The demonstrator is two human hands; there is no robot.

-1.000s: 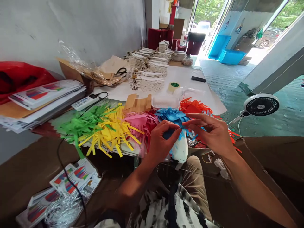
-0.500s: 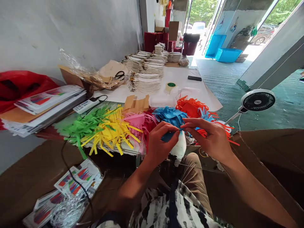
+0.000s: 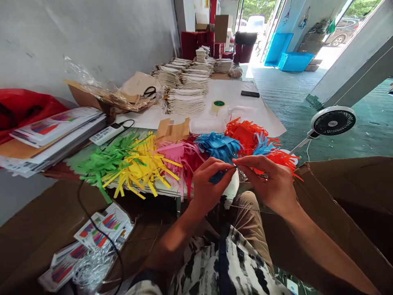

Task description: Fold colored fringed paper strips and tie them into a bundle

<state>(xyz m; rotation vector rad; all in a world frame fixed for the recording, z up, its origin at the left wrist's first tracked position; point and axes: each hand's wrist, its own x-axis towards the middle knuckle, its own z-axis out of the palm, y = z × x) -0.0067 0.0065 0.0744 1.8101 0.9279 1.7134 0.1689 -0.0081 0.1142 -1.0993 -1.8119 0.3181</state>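
Observation:
My left hand (image 3: 209, 185) is closed around a rolled blue paper piece (image 3: 218, 176), pinching it at the top. My right hand (image 3: 267, 180) meets it fingertip to fingertip, pinched on the same blue piece. Both hands hover over the near table edge, above my lap. Just behind them lie fringed paper piles in a row: green (image 3: 106, 159), yellow (image 3: 143, 164), pink (image 3: 181, 155), blue (image 3: 218, 144) and orange-red (image 3: 249, 135). A white object (image 3: 233, 188) sits under my hands, mostly hidden.
Printed sheets (image 3: 52, 131) are stacked at the left beside a red bag (image 3: 21, 107). Bundles of white paper (image 3: 187, 98), a tape roll (image 3: 217, 105), scissors (image 3: 149, 91) and a phone (image 3: 249, 94) lie farther back. A small fan (image 3: 333, 121) stands at right; cardboard (image 3: 344, 192) flanks my knees.
Both hands stayed pinched together on the blue piece and shifted slightly toward me; the loose blue strips that hung by my right hand now lie on the pile.

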